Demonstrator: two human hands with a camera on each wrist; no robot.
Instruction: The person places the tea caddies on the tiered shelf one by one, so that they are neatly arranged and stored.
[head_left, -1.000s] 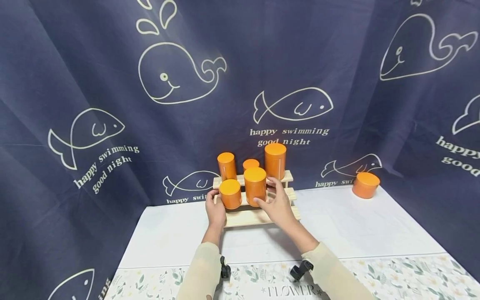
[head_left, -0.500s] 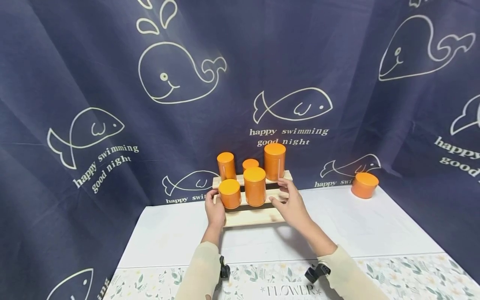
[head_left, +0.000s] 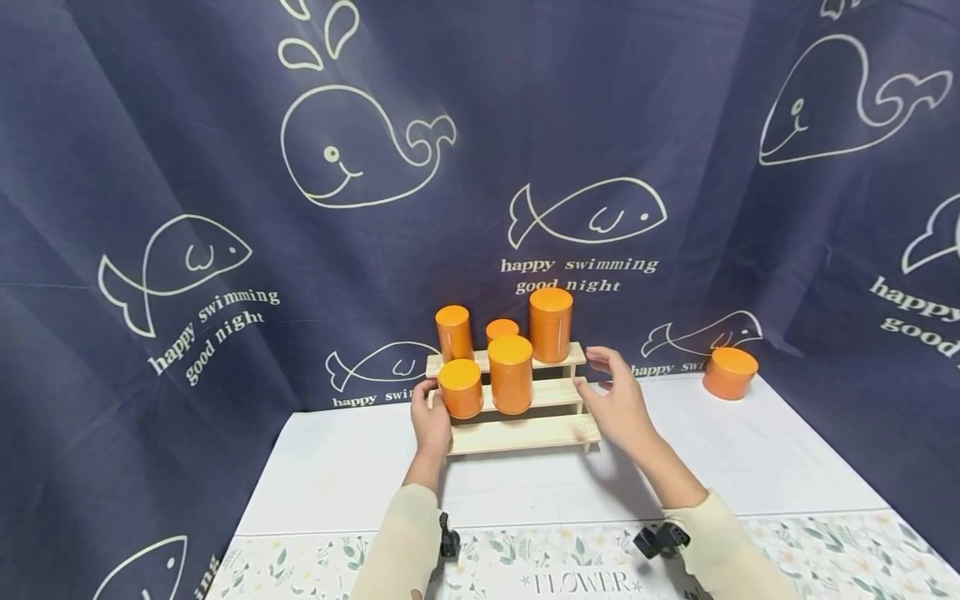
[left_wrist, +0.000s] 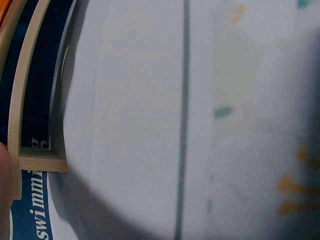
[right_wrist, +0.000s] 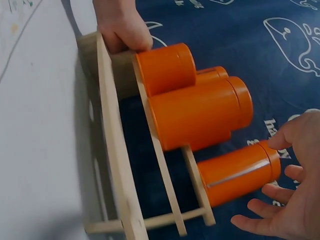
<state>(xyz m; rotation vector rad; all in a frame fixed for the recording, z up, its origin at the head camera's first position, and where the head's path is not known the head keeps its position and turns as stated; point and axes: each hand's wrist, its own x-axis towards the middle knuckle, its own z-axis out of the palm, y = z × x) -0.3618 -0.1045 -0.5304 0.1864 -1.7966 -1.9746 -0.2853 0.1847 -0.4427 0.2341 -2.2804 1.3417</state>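
Head view: we see the left hand (head_left: 431, 421) gripping the left end of the wooden rack (head_left: 517, 433) on the bench (head_left: 712, 458). Our right hand (head_left: 618, 404) hovers with fingers spread, holding nothing, just beside the rack's right end and its orange tins (head_left: 511, 373).

On the dark blue backdrop cloth (head_left: 480, 167) we read the white phrase "happy swimming good night" under the fish above the cans, and again at the left beside another fish; partial repeats "happy" and "happy swi" appear elsewhere. On the floral table mat (head_left: 825, 550) we read "*FLOWER*" at the near edge. In the left wrist view we read only "swimmi" on the cloth.
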